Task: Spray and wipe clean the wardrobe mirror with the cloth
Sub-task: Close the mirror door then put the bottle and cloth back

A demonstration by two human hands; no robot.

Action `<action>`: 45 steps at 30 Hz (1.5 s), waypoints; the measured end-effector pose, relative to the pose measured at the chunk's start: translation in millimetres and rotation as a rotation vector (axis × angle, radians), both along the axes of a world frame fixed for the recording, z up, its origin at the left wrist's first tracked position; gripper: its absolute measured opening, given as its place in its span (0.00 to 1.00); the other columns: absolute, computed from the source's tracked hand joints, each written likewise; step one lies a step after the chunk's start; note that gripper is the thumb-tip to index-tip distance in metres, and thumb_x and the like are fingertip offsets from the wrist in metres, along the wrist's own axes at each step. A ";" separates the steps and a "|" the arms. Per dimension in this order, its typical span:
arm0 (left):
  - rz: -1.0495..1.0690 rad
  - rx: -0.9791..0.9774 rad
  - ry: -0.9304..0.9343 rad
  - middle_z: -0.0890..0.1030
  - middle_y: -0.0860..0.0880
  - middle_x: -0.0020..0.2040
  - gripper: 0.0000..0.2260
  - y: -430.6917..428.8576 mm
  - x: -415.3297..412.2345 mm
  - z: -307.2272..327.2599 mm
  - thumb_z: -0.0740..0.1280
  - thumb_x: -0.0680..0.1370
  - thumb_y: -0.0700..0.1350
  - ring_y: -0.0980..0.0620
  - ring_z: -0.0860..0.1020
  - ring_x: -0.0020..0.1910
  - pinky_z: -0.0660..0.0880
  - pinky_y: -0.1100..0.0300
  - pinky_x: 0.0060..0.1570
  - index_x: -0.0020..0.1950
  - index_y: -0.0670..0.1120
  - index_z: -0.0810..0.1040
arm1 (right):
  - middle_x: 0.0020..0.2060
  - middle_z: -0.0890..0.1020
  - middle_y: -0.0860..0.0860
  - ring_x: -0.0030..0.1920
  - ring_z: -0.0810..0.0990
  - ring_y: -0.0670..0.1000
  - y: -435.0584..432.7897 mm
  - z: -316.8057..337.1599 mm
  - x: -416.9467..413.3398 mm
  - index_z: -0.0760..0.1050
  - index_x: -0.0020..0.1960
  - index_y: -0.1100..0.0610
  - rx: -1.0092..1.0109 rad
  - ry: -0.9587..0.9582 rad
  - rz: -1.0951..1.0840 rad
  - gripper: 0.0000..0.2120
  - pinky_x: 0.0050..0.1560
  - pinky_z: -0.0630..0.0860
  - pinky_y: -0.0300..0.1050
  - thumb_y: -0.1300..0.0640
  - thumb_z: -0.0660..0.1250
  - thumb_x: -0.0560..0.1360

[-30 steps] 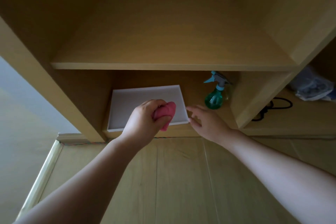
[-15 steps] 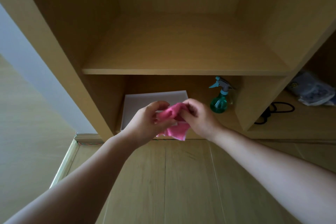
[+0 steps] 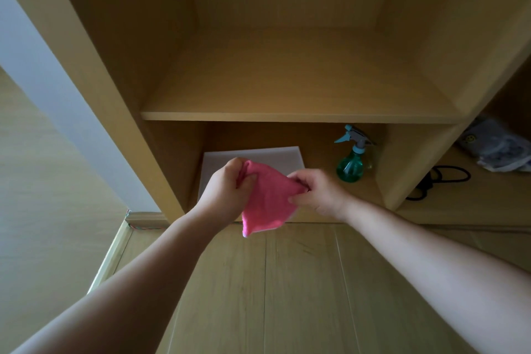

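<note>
Before an open wooden wardrobe (image 3: 287,80), two hands held a pink cloth (image 3: 265,201) stretched between them.

Left hand (image 3: 227,190) and right hand (image 3: 314,191) each had fingers pinched shut on a cloth edge, likely unfolding it for wiping. At two o'clock from the cloth, a green spray bottle (image 3: 352,159) stood untouched on the bottom shelf. No mirror was clearly visible.

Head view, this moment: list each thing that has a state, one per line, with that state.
Pink cloth: spread out, hanging between both hands.
Left hand: closed on the cloth's left corner.
Right hand: pinching the cloth's right corner.
Spray bottle: upright in the lower compartment, untouched.
White board: lying flat in the lower compartment, partly hidden by the cloth.
Black cable: lying loose in the right compartment.
</note>
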State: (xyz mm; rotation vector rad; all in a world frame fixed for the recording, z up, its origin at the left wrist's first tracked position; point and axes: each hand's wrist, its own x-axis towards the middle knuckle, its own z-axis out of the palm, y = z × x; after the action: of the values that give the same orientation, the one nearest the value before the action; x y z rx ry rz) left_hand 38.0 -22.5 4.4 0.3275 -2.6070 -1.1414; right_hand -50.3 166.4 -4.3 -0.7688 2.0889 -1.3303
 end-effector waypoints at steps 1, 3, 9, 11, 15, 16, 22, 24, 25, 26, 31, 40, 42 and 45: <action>-0.002 0.012 -0.001 0.73 0.54 0.33 0.11 0.0 -0.2 -0.8 0.65 0.78 0.42 0.58 0.70 0.30 0.66 0.71 0.27 0.37 0.54 0.69 | 0.47 0.81 0.51 0.49 0.80 0.49 -1.6 -2.9 -0.1 0.77 0.57 0.61 0.009 0.015 -0.039 0.13 0.45 0.76 0.31 0.70 0.68 0.73; -0.001 0.060 -0.006 0.75 0.53 0.34 0.08 0.3 -1.5 -1.3 0.66 0.78 0.44 0.55 0.73 0.32 0.69 0.69 0.29 0.40 0.53 0.71 | 0.54 0.77 0.48 0.53 0.76 0.45 -4.4 -8.2 0.8 0.74 0.64 0.59 0.067 0.152 -0.117 0.18 0.47 0.72 0.28 0.62 0.69 0.75; 0.032 0.387 0.010 0.84 0.46 0.38 0.05 4.9 -4.0 1.6 0.71 0.76 0.44 0.49 0.84 0.37 0.82 0.49 0.41 0.47 0.45 0.76 | 0.53 0.77 0.40 0.50 0.77 0.41 -22.0 -13.6 26.9 0.73 0.54 0.39 -0.058 0.193 -0.001 0.19 0.46 0.75 0.34 0.40 0.74 0.66; 0.030 0.440 0.017 0.84 0.46 0.38 0.04 4.5 -5.4 -0.7 0.70 0.77 0.44 0.50 0.84 0.37 0.83 0.52 0.42 0.47 0.45 0.77 | 0.53 0.78 0.38 0.51 0.78 0.40 -31.4 -20.9 32.9 0.72 0.59 0.41 -0.096 0.100 0.014 0.24 0.46 0.77 0.34 0.44 0.77 0.66; 0.026 0.453 -0.022 0.84 0.45 0.42 0.03 -6.3 -11.1 -11.4 0.67 0.78 0.39 0.50 0.85 0.40 0.82 0.55 0.45 0.51 0.42 0.79 | 0.49 0.80 0.43 0.45 0.81 0.42 -39.7 -31.9 26.6 0.72 0.59 0.44 -0.132 0.056 -0.037 0.20 0.39 0.81 0.40 0.64 0.66 0.74; 0.026 0.410 -0.036 0.84 0.46 0.42 0.04 -10.8 -12.3 -14.8 0.66 0.78 0.38 0.52 0.84 0.40 0.81 0.56 0.44 0.51 0.43 0.79 | 0.48 0.81 0.46 0.44 0.81 0.43 -39.6 -34.0 22.1 0.73 0.57 0.46 -0.094 0.084 -0.060 0.18 0.40 0.81 0.42 0.66 0.64 0.75; 0.156 0.155 -0.083 0.80 0.54 0.36 0.05 -45.1 -26.9 -43.3 0.64 0.79 0.44 0.56 0.79 0.34 0.72 0.66 0.28 0.46 0.49 0.79 | 0.47 0.80 0.49 0.44 0.81 0.47 -38.8 -57.1 -22.1 0.73 0.51 0.52 0.075 0.156 -0.243 0.07 0.45 0.82 0.45 0.62 0.66 0.77; 0.197 0.079 -0.143 0.77 0.55 0.36 0.06 -57.2 -35.9 -57.2 0.63 0.80 0.45 0.58 0.75 0.33 0.67 0.65 0.27 0.49 0.47 0.79 | 0.45 0.78 0.48 0.44 0.78 0.46 -44.1 -64.5 -39.3 0.72 0.50 0.54 0.107 0.183 -0.318 0.08 0.43 0.77 0.38 0.62 0.69 0.75; 0.200 0.055 -0.180 0.76 0.56 0.36 0.07 -63.2 -41.5 -65.3 0.61 0.80 0.44 0.59 0.73 0.34 0.66 0.64 0.28 0.51 0.46 0.78 | 0.44 0.77 0.47 0.43 0.77 0.46 -48.1 -68.2 -48.0 0.71 0.49 0.54 0.137 0.215 -0.344 0.09 0.42 0.76 0.37 0.63 0.70 0.74; 0.196 0.042 -0.226 0.75 0.55 0.37 0.08 -68.3 -47.3 -73.7 0.60 0.80 0.42 0.59 0.72 0.34 0.65 0.65 0.28 0.55 0.45 0.77 | 0.43 0.76 0.47 0.43 0.77 0.47 -52.9 -72.1 -56.2 0.70 0.47 0.53 0.185 0.250 -0.357 0.10 0.41 0.76 0.39 0.63 0.70 0.74; 0.209 0.051 -0.380 0.73 0.49 0.40 0.16 -87.5 -79.7 -107.8 0.56 0.78 0.35 0.49 0.73 0.38 0.70 0.59 0.36 0.64 0.44 0.70 | 0.46 0.76 0.48 0.47 0.78 0.50 -88.7 -98.2 -92.4 0.71 0.41 0.49 0.346 0.404 -0.280 0.12 0.42 0.75 0.39 0.64 0.65 0.76; 0.133 -0.049 -0.278 0.68 0.41 0.70 0.22 -112.7 -110.4 -135.3 0.59 0.80 0.35 0.45 0.70 0.65 0.70 0.70 0.56 0.75 0.41 0.62 | 0.78 0.55 0.52 0.74 0.62 0.53 -121.3 -140.1 -131.7 0.70 0.72 0.58 0.530 0.475 -0.115 0.21 0.59 0.68 0.31 0.68 0.60 0.79; 0.045 -0.229 -0.408 0.60 0.41 0.75 0.23 -107.3 -111.1 -146.0 0.58 0.80 0.37 0.44 0.63 0.72 0.63 0.59 0.68 0.76 0.43 0.60 | 0.79 0.48 0.50 0.78 0.53 0.53 -117.3 -149.3 -128.6 0.63 0.76 0.58 0.549 0.471 -0.026 0.23 0.69 0.61 0.37 0.65 0.58 0.81; -0.060 -0.309 -0.527 0.59 0.44 0.77 0.24 -98.5 -110.5 -163.6 0.56 0.81 0.41 0.43 0.62 0.73 0.60 0.54 0.71 0.77 0.47 0.59 | 0.79 0.49 0.53 0.79 0.48 0.54 -114.8 -157.1 -122.8 0.59 0.77 0.56 0.665 0.573 0.190 0.23 0.75 0.51 0.46 0.57 0.53 0.83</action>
State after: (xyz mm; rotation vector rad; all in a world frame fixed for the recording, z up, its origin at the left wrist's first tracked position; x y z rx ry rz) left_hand -72.5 -121.1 -159.2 0.5451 -3.2117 -0.7165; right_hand -173.1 51.5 -161.4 -1.0762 2.5799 -0.2612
